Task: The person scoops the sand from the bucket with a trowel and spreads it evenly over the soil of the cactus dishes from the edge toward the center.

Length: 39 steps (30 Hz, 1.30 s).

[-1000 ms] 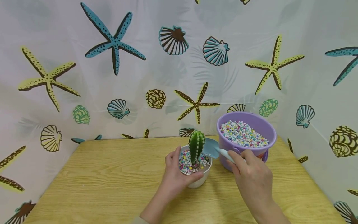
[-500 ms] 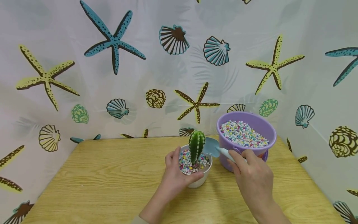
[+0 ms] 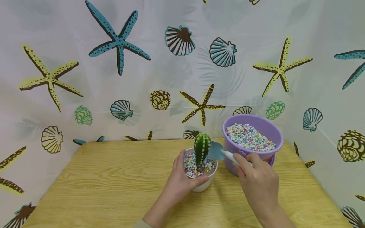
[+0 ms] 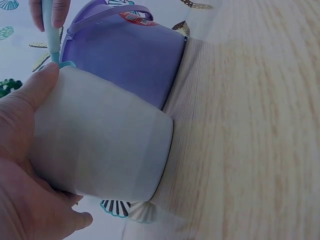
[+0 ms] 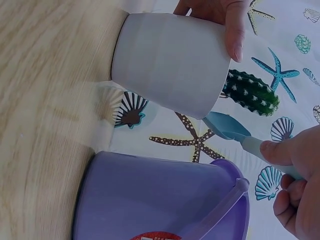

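Observation:
A green ribbed cactus (image 3: 202,149) stands in a white pot (image 3: 201,186), with colourful pebbles (image 3: 191,166) around its base and a brownish bare patch at the front right. My left hand (image 3: 180,180) grips the pot from the left, thumb across its near rim. My right hand (image 3: 259,180) holds the pale handle of a small blue shovel (image 3: 216,150). The shovel's blade is tilted over the pot's right rim, just beside the cactus. In the right wrist view, the blade (image 5: 226,126) meets the rim of the pot (image 5: 170,62); whether pebbles lie on it is hidden.
A purple bucket (image 3: 232,147) filled with multicoloured pebbles (image 3: 248,136) stands right of the pot, close behind the shovel. In the left wrist view its handle (image 4: 107,14) lies against its side. The wooden table (image 3: 114,180) meets a patterned cloth (image 3: 137,69) at the back.
The head view has shifted slightly. Both hands, the pot and the shovel keep nearly the same positions, with the blade tilting a little at the pot's rim.

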Tool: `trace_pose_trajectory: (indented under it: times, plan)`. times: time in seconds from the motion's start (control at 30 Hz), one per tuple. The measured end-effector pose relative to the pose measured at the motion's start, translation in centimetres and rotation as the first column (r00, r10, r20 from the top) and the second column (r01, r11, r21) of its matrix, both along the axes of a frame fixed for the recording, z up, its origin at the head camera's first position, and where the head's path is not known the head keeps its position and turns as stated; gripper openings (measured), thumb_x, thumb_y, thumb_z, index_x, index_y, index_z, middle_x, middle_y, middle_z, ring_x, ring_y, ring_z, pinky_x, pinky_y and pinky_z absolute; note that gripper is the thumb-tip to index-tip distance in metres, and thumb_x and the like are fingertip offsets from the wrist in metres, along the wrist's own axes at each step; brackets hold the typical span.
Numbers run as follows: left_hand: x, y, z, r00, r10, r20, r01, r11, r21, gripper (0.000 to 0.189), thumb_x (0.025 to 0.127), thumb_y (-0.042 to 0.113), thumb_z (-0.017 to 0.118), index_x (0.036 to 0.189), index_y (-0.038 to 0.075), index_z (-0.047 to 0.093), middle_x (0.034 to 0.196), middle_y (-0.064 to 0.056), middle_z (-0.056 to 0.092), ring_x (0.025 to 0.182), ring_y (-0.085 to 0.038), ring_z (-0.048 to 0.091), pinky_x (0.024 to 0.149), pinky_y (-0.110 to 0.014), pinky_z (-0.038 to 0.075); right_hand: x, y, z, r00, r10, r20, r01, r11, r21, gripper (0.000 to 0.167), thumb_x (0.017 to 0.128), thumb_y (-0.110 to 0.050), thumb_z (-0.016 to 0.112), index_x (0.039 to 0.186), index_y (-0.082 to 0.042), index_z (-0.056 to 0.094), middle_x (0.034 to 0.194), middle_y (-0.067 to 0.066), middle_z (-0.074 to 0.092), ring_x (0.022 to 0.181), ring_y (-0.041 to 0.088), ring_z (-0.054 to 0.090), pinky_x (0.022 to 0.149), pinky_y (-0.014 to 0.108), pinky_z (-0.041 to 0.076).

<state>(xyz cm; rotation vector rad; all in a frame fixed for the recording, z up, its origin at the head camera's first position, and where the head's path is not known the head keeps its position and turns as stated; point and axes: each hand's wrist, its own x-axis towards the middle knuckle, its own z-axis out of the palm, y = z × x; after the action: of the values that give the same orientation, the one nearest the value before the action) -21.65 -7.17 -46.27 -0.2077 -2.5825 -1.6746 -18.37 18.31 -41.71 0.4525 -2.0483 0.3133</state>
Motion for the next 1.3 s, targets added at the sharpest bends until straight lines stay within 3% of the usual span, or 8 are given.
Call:
trace_pose_trajectory:
  times: [0.5,0.83,1.0,1.3]
  plan:
    - [-0.1,-0.2,0.2,1.000,-0.027,-0.006,0.027,1.000,-0.005,0.133,0.082,0.046,0.100,0.176,0.005,0.015,0.172,-0.030,0.027,0.153,-0.053,0.039,0.123,-0.067,0.036,0.2,0.8,1.8,1.000,0.026,-0.009,-0.026,0.999,-0.040,0.043,0.076,-0.011,0.102,0.115,-0.010,0.083,0.086,0.005,0.066,0.058,0.023,0.062,0.046,0.040,0.050]
    - [-0.4,-0.6,0.1,1.000,-0.018,-0.005,0.018,0.999,-0.047,0.133,0.080,0.050,0.100,0.175,0.005,0.018,0.172,-0.028,0.030,0.152,-0.053,0.042,0.122,-0.067,0.039,0.5,2.6,3.3,0.999,0.032,0.018,-0.031,0.997,-0.068,0.035,0.082,-0.014,0.097,0.114,-0.011,0.083,0.086,0.003,0.066,0.057,0.016,0.061,0.041,0.031,0.042]
    - [-0.5,-1.1,0.2,1.000,-0.022,0.006,0.022,0.997,-0.068,0.134,0.080,0.052,0.100,0.176,0.007,0.018,0.172,-0.029,0.031,0.151,-0.053,0.044,0.121,-0.068,0.039,0.5,3.7,4.3,0.996,0.043,0.079,-0.035,0.995,-0.096,0.034,0.083,-0.013,0.098,0.113,-0.010,0.082,0.085,0.003,0.065,0.057,0.012,0.055,0.043,0.026,0.037]
    - [-0.3,-1.9,0.4,0.999,-0.033,0.014,0.034,0.997,-0.069,0.134,0.081,0.055,0.098,0.177,0.010,0.017,0.173,-0.027,0.031,0.151,-0.051,0.044,0.121,-0.068,0.039,0.4,5.8,6.6,0.986,0.007,0.168,0.021,0.986,-0.165,0.030,0.085,-0.011,0.097,0.112,-0.014,0.085,0.087,0.002,0.071,0.063,0.012,0.051,0.047,0.026,0.034]
